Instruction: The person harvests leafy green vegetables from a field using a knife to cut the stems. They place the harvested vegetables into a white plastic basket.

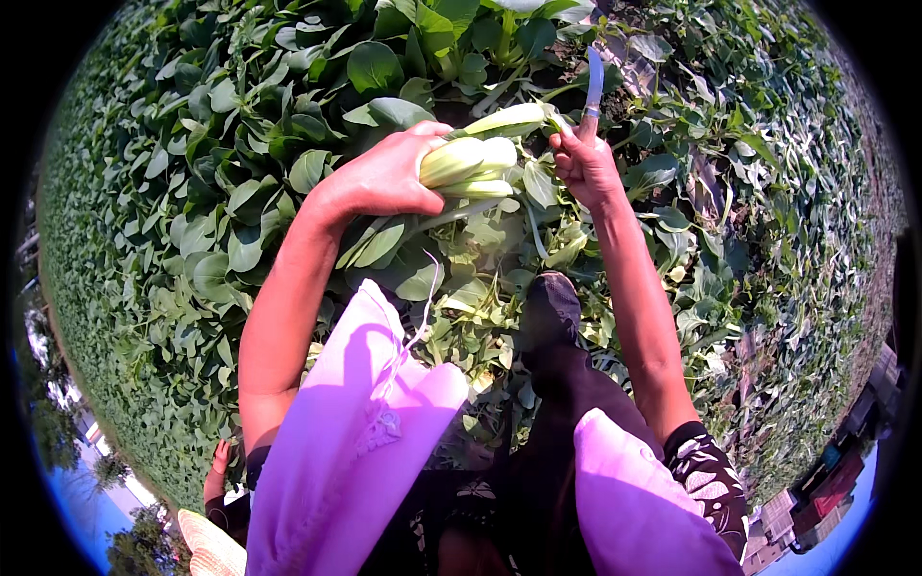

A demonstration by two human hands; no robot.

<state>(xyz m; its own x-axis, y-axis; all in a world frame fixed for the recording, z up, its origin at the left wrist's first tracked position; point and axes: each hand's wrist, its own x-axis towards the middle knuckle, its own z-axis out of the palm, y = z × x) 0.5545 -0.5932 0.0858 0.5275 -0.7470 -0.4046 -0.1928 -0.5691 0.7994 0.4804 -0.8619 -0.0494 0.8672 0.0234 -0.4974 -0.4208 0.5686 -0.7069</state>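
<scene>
My left hand (396, 169) is wrapped around several bok choy heads (468, 162), their pale stalk bases pointing right and their leaves hanging toward the lower left. At the right, my right hand (585, 162) grips the handle of a knife (595, 79), whose narrow blade points up and away from me. The thumb and forefinger of that same hand pinch a green leaf or stalk at the base end of the bunch. Part of the handle is hidden in my fist.
Dense rows of leafy greens (216, 180) spread to the left and ahead. Cut leaves (475, 302) litter the ground around my dark shoe (551, 309). Another person's arm (216, 471) and a straw hat (209, 543) show at the lower left. Buildings stand at the far edge.
</scene>
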